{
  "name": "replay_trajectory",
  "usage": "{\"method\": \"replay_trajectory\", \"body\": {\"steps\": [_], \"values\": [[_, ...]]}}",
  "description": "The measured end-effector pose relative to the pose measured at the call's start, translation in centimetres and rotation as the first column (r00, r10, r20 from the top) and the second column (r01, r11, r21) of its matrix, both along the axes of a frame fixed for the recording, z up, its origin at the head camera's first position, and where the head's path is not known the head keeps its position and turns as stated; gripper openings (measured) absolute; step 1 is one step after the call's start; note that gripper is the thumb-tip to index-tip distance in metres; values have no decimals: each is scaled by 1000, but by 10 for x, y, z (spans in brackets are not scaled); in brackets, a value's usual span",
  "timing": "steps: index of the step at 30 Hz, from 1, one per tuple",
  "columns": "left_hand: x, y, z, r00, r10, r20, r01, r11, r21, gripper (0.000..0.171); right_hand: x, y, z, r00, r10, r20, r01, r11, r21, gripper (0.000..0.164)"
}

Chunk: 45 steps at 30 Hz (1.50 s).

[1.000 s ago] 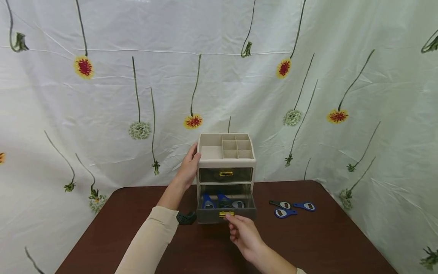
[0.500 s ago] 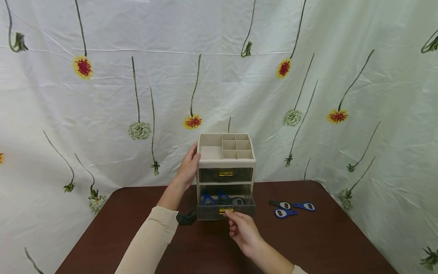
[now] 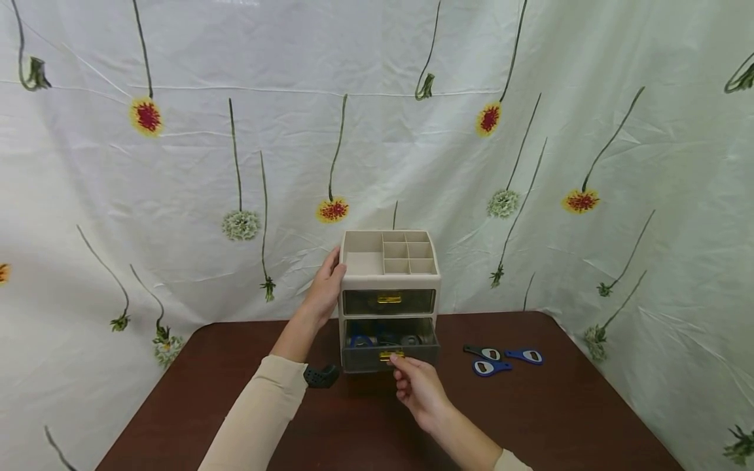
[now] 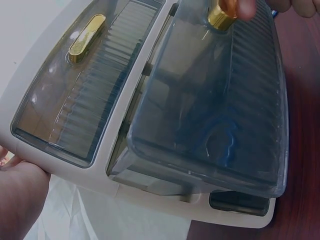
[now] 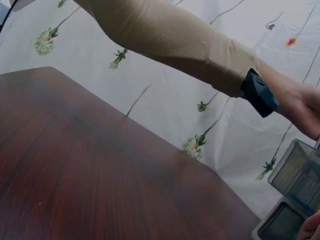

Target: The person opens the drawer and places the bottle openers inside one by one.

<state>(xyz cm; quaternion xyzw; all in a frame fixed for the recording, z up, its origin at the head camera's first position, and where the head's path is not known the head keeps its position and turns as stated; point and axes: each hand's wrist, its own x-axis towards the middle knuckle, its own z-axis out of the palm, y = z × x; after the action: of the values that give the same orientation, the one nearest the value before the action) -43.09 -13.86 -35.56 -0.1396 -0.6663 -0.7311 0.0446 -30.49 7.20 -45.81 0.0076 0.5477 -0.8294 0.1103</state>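
A cream desktop organizer [image 3: 391, 280] with smoky see-through drawers stands on the table. Its middle drawer [image 3: 368, 358] is partly pulled out, and several bottle openers [image 3: 360, 341], some with blue handles, lie inside. My right hand [image 3: 423, 392] pinches the drawer's gold handle [image 4: 222, 17] between thumb and fingers. Against the organizer's left side rests my left hand [image 3: 323, 288], fingers extended along the wall. The upper drawer [image 3: 368, 301] is closed, with a gold handle of its own. In the right wrist view, only part of my right hand [image 5: 311, 229] shows, at the lower right.
To the right of the organizer, several bottle openers lie together on the dark brown table [image 3: 565, 405]: a dark one [image 3: 476, 349] and blue ones [image 3: 524, 354]. A white flower-print cloth [image 3: 283, 163] hangs behind. Small compartments [image 3: 408, 250] divide the organizer's top.
The middle drawer has slid partway inward, and my right hand has moved slightly forward with its handle. My left hand has stayed at the organizer's side.
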Motion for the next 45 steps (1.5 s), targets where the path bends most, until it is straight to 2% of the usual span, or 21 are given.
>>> {"method": "replay_trajectory", "body": {"steps": [17,28,37,45], "values": [[-3,0,-2,1000,5,-2,-5,1000,-1,58,-16,0,-2,1000,-2,-29,3,999,34,21],[-3,0,-3,1000,-4,-12,4,1000,1,58,-26,-2,-2,999,-36,-36,38,997,74,20],[-1,-1,-1,1000,-8,-14,9,1000,12,58,-32,-4,0,998,-59,-26,61,994,90,29],[-2,-1,-2,1000,-20,-15,20,1000,21,58,-42,-6,-1,996,-81,-32,84,991,107,24]]}}
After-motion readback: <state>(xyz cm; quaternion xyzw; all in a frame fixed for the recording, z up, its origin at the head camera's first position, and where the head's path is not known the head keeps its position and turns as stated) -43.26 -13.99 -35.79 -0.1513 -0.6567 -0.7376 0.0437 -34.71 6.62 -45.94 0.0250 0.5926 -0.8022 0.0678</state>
